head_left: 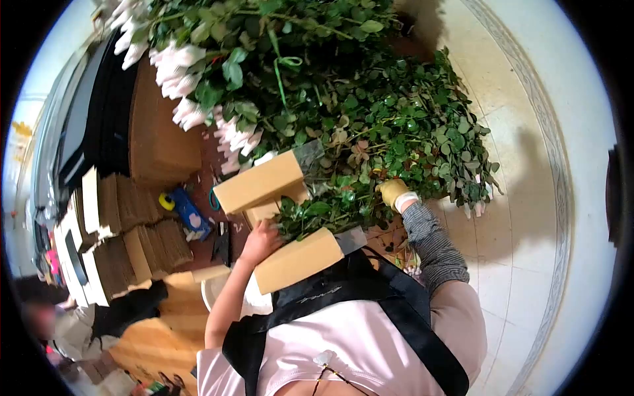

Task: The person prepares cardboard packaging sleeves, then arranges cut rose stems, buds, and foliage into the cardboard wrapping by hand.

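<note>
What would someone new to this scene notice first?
Probably the great heap of leafy green stems across the upper middle, with pale tips along its left side. Next, the open cardboard box below it, with the bare left hand at its left end and the yellow-gloved right hand at the heap's lower edge.

Count: one left hand (261,243), one right hand (396,195), one glove (392,189), one striped sleeve (432,247), one box (262,212) with two raised flaps (298,261), one blue packet (190,212), one yellow roll (166,201). Cardboard stacks (158,247): at least two. Leaves (456,140) exceed counting.
</note>
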Tool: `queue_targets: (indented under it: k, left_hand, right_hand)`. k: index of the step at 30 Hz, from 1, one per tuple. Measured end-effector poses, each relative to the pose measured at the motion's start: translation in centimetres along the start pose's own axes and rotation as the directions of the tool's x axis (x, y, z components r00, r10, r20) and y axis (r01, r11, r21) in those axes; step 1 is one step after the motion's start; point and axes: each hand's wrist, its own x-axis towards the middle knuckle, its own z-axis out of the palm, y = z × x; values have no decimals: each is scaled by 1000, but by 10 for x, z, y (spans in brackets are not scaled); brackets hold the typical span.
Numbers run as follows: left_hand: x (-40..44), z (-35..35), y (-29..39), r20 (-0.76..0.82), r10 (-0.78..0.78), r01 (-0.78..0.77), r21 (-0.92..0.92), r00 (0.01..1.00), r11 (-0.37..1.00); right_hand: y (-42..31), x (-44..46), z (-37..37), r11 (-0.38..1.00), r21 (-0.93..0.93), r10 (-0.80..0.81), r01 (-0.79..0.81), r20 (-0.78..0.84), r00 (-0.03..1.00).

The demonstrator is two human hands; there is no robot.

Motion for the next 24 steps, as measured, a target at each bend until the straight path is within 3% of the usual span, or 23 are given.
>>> queue_targets:
  k: [1, 3, 5, 6, 7, 8, 9, 10, 11, 13, 15, 17, 19, 20, 21, 23, 24]
  left_hand:
    - [-3, -10, 8, 23, -45, 46, -64, 999, 997]
    - [-3, -10, 11, -15, -152, 147, -170, 988, 974]
    - [-4, -2, 7, -94, -182, 155, -245, 979, 957]
    - [-4, -9, 13, -30, -263, 235, -357, 964, 904]
    - [-3, -13, 18, -5, -310, 278, -428, 951, 860]
    - [-5, -5, 11, -3, -283, 261, -377, 959, 888]
    - [-7, 1, 3, 0, -256, 243, -325, 967, 914]
    - [-6, -6, 7, 34, -263, 257, -364, 964, 895]
    - [-7, -4, 4, 15, -233, 222, -364, 972, 905]
    - [-7, -9, 6, 47, -256, 249, -458, 966, 854]
    - [-10, 4, -9, 11, -217, 205, -382, 976, 901]
    - [-2, -9, 7, 77, -344, 340, -452, 936, 824]
    - [-6, 18, -9, -42, -291, 244, -438, 956, 865]
    - [-4, 16, -5, -54, -307, 258, -416, 950, 872]
    - [-5, 10, 1, -58, -323, 276, -390, 945, 878]
    - [-3, 11, -2, -64, -333, 286, -377, 941, 881]
    - [-4, 11, -2, -62, -341, 286, -419, 938, 862]
  right_hand:
    - [10, 8, -2, 999, 25, -32, 32, 19, 999]
    - [0, -45, -91, 993, 96, 67, -70, 32, 997]
    - [13, -44, -119, 919, 352, -55, 178, -335, 941]
    - [12, -40, -137, 840, 393, -106, 373, -555, 825]
    - [7, -32, -161, 769, 445, -98, 459, -628, 772]
    - [7, -4, -174, 698, 425, -73, 576, -758, 649]
    - [5, 14, -197, 743, 335, -13, 580, -859, 512]
    - [9, 37, -218, 783, 319, 77, 534, -902, 426]
    - [16, 61, -243, 856, 355, 157, 375, -871, 465]
    - [41, 141, -256, 979, 183, 151, 86, -945, 290]
    - [51, 200, -234, 994, 109, 108, 18, -991, 78]
    - [48, 188, -247, 994, 113, 112, 3, -988, 107]
    - [50, 140, -280, 998, 13, 45, -54, -776, 630]
    - [55, 143, -277, 999, -43, -17, -31, -807, 590]
    - [61, 146, -276, 998, -60, -24, -31, -744, 668]
    - [62, 146, -267, 998, -24, -42, 50, -921, 387]
    - [57, 125, -268, 996, -89, -93, 29, -917, 388]
